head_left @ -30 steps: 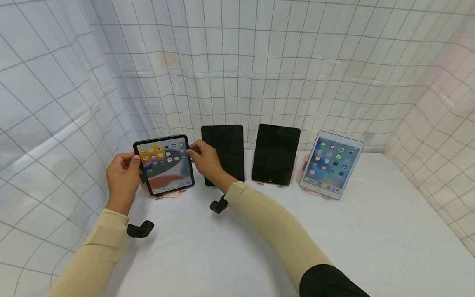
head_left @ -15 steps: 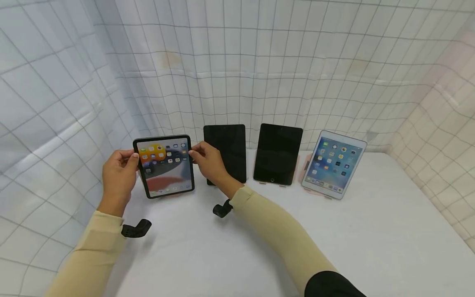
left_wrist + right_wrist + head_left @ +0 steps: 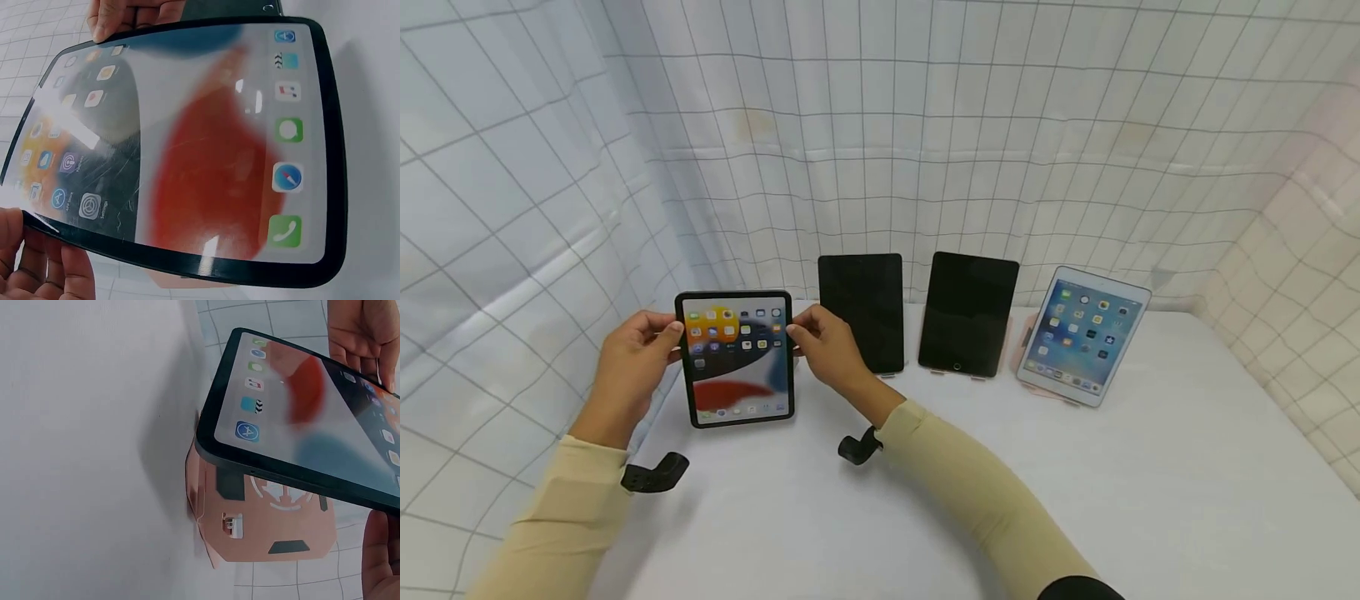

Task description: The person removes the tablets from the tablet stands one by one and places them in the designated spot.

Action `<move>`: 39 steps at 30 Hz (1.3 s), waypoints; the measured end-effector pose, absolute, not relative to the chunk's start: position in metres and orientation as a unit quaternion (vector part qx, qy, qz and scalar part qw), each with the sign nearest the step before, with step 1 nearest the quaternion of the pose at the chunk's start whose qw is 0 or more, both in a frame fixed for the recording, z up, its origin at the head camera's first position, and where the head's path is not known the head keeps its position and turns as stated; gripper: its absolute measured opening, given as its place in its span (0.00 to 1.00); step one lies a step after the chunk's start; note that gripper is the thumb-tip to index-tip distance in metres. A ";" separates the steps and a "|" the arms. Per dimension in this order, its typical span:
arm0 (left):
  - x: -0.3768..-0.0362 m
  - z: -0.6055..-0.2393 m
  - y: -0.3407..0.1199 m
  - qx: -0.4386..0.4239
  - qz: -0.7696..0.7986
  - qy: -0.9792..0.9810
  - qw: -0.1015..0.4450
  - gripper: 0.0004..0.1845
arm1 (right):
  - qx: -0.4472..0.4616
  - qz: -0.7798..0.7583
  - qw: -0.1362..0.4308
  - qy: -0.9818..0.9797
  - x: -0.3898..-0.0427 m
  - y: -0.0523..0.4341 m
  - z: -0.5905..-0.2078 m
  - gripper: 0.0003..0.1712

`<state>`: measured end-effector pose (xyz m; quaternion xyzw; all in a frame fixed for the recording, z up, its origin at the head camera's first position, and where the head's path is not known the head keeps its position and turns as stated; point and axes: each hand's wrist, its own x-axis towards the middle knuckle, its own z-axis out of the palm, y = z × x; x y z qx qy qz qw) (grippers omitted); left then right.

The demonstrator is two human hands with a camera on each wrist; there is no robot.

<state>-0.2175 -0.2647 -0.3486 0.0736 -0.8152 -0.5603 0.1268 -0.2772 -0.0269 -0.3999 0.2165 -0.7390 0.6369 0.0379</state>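
Note:
A tablet (image 3: pixel 741 358) with a dark frame and a lit screen of app icons is held upright between both hands at the left of the head view. My left hand (image 3: pixel 634 367) pinches its left edge, thumb on the front. On the opposite edge, my right hand (image 3: pixel 831 350) pinches with thumb and fingers. In the right wrist view the tablet hangs in front of a pink folding stand (image 3: pixel 275 531), its lower edge apart from the stand's lip. The head view hides that stand behind the tablet.
Right of the held tablet stand two dark-screened tablets, one black (image 3: pixel 872 333) and another with a home button (image 3: pixel 967 317). A white tablet (image 3: pixel 1084 333) with a lit screen leans on a pink stand at the right. Gridded white curtain (image 3: pixel 865 150) surrounds the white table (image 3: pixel 1150 492).
The tablet has come off its stand, which showed beneath it earlier. Both hands have brought it forward and lower in view, and it now stands straighter.

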 end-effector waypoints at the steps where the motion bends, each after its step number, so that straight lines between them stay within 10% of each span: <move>1: -0.216 -0.348 -0.266 0.072 -0.556 -0.819 0.121 0.12 | 0.218 0.639 0.035 -0.737 -0.276 -0.027 -0.400 0.03; 39: -0.196 -0.376 -0.282 0.053 -0.501 -0.864 -0.002 0.17 | 0.092 0.682 -0.099 -0.719 -0.225 -0.037 -0.422 0.02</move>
